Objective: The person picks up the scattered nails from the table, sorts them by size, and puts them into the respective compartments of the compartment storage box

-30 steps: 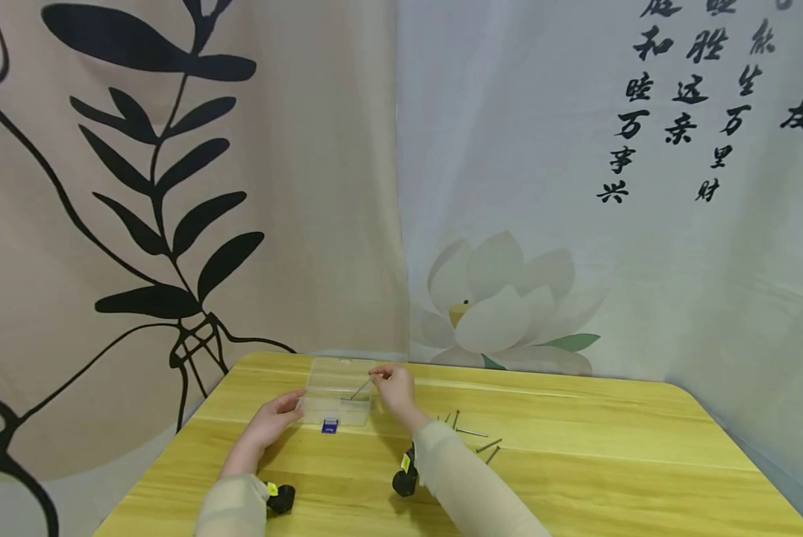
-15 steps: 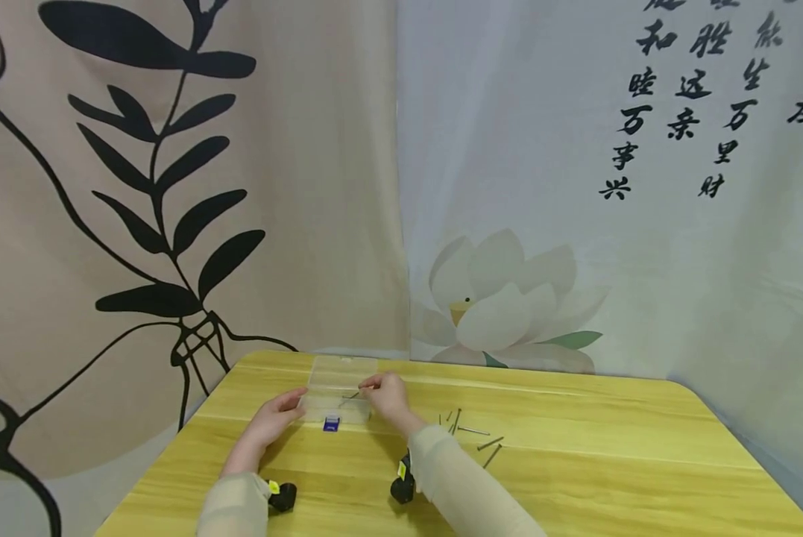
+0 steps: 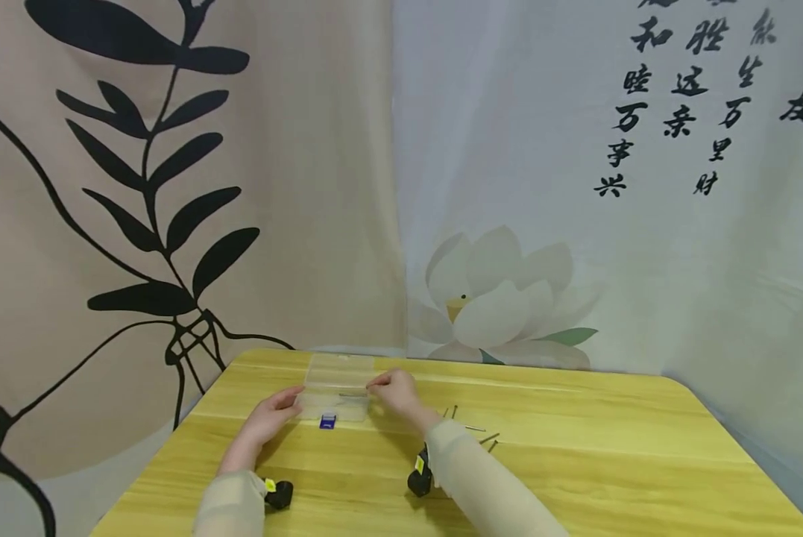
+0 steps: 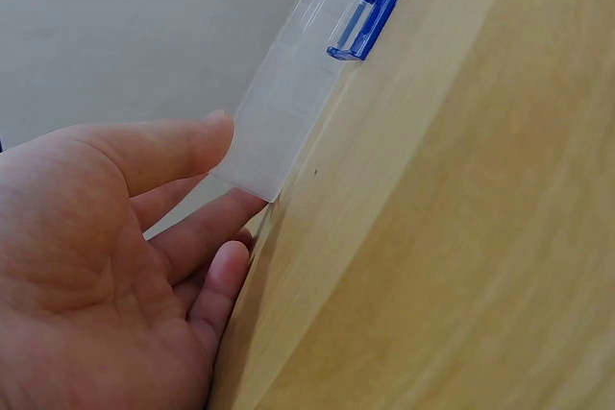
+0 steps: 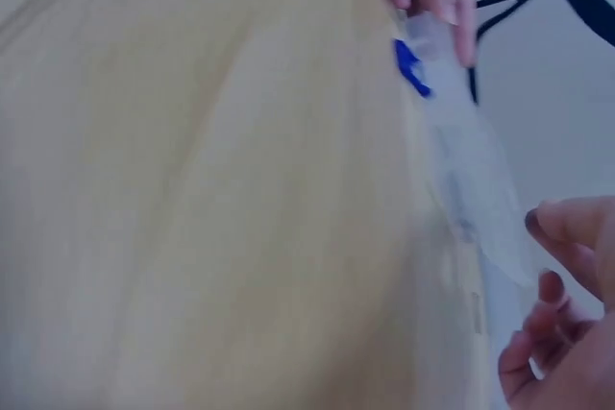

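Observation:
A clear plastic box (image 3: pixel 334 410) with a blue latch (image 3: pixel 328 421) stands on the table, its lid (image 3: pixel 339 371) raised at the back. At the box's left end, my left hand (image 3: pixel 271 418) holds it; the left wrist view has the thumb at the upper edge and fingers by the lower corner. Inside the box lies a thin metal nail-like piece (image 3: pixel 353 395). My right hand (image 3: pixel 398 393) is beside the box's right end. In the right wrist view the thumb and fingers of that right hand (image 5: pixel 577 295) are apart, with nothing visible between them.
Several loose nail-like pieces (image 3: pixel 490 438) lie on the wooden table (image 3: pixel 609 462), right of the box and partly behind the right forearm. A black wrist camera (image 3: pixel 419 477) hangs below each sleeve. A printed curtain (image 3: pixel 334 224) rises behind the table.
My right hand lowered a nail-like piece into the box and let it go, then drew slightly back to the right. The left hand stays at the box.

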A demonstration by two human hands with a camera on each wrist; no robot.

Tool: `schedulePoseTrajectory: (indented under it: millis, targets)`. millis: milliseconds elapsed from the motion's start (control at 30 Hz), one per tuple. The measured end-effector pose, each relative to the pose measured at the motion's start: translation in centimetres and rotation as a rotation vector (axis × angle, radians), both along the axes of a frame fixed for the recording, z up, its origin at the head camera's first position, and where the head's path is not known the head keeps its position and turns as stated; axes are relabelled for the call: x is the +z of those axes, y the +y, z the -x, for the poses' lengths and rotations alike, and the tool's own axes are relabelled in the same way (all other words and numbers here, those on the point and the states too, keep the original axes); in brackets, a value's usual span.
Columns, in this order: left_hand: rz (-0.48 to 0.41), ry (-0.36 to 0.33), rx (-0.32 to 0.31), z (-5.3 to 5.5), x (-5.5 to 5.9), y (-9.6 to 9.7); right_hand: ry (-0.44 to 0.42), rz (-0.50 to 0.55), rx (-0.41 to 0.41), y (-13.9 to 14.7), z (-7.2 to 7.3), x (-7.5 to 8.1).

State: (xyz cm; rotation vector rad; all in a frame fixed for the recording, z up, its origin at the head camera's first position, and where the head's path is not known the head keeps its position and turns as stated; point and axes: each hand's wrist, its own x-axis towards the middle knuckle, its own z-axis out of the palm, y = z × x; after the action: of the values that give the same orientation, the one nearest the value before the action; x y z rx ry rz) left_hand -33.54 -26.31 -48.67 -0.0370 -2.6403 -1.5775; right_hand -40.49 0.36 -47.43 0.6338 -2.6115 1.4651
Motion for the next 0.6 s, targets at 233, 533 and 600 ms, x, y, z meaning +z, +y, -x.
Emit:
schedulePoseTrajectory:
  millis: [233, 533, 600]
  targets:
    - [0.03, -0.015, -0.003, -0.1, 0.4, 0.0, -0.05, 0.0, 0.042, 5.8, -0.6, 1.9]
    - [0.023, 0.038, -0.024, -0.1, 0.1, -0.1, -0.194, 0.086, -0.049, 14.9, -1.6, 1.9]
    - [0.021, 0.034, -0.027, -0.1, 0.0, 0.0, -0.223, 0.106, -0.071, 16.6, -2.1, 1.9]
